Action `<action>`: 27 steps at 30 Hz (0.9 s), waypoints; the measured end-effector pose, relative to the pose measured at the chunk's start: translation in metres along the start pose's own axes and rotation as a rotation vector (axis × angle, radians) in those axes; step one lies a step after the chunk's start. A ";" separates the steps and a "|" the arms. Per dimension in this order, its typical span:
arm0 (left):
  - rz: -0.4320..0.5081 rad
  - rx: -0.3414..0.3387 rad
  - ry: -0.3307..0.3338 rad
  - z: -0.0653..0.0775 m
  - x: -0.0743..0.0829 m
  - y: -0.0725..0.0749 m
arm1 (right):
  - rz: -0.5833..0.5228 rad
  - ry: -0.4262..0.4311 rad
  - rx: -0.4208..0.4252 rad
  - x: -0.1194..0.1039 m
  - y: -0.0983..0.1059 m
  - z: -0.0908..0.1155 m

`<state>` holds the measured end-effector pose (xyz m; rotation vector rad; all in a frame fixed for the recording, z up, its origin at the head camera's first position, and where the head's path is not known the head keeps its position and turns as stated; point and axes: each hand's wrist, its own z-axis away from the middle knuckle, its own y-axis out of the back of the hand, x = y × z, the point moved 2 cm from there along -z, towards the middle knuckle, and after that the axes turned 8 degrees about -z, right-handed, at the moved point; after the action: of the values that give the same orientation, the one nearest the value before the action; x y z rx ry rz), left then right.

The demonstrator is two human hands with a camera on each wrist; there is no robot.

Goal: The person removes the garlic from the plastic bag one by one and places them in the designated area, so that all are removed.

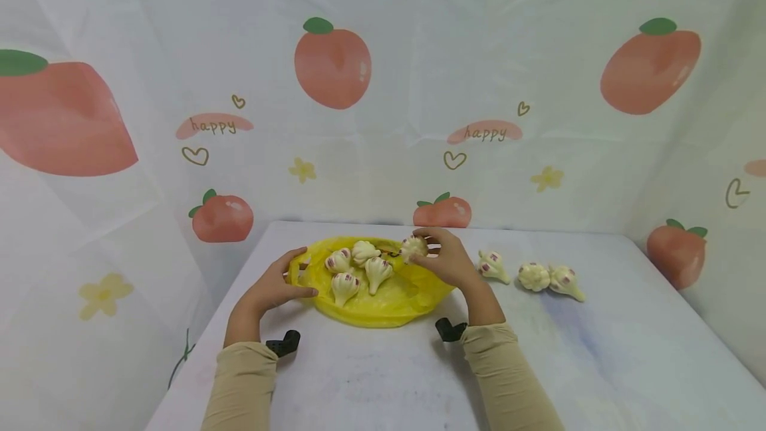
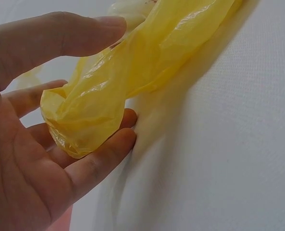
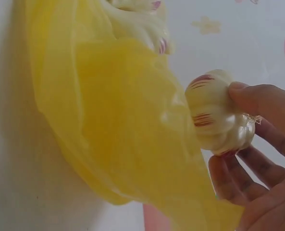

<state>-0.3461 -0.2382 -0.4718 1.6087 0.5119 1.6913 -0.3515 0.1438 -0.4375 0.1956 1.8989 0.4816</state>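
Note:
A yellow plastic bag lies spread on the table with its mouth wide. Several white garlic bulbs with purple marks sit together in its left half. My right hand pinches another garlic bulb between thumb and fingers, over the bag's back right side. Yellow film partly overlaps that bulb in the right wrist view. My left hand is at the bag's left edge. In the left wrist view its fingers are spread and fairly straight, with a fold of bag film resting against them and the thumb standing apart.
Right of the bag lie three more bulbs: a single garlic bulb, then a rounded bulb touching a long-stemmed bulb. Behind the white table hangs a fruit-printed cloth. Black wrist devices show below both hands.

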 end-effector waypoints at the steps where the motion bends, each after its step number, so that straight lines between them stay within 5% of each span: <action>1: 0.000 0.001 0.002 0.000 0.000 0.000 | -0.008 -0.006 0.000 0.000 0.001 0.000; 27: -0.001 -0.008 0.011 0.001 0.002 0.001 | -0.062 -0.016 0.015 0.003 0.014 0.004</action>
<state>-0.3452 -0.2381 -0.4697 1.5939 0.5112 1.7006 -0.3502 0.1588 -0.4353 0.1495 1.8874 0.4228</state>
